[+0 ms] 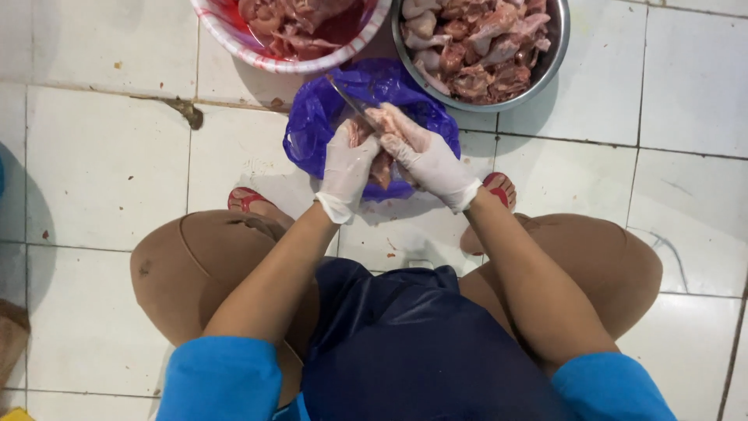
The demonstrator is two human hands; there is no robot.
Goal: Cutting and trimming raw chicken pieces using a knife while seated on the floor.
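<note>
Both my hands wear white gloves and work over a blue plastic bag (312, 125) on the floor. My left hand (347, 168) is closed around a piece of raw pink meat (381, 168). My right hand (421, 156) grips a knife (349, 100), whose thin blade points up and left, over the bag and against the meat. The knife's handle is hidden inside the glove.
A steel bowl (558, 43) of raw meat pieces stands at the top right. A red-and-white basin (234, 39) with meat in red liquid stands at the top centre. I squat on white floor tiles (101, 164), knees wide, feet in red sandals (248, 199).
</note>
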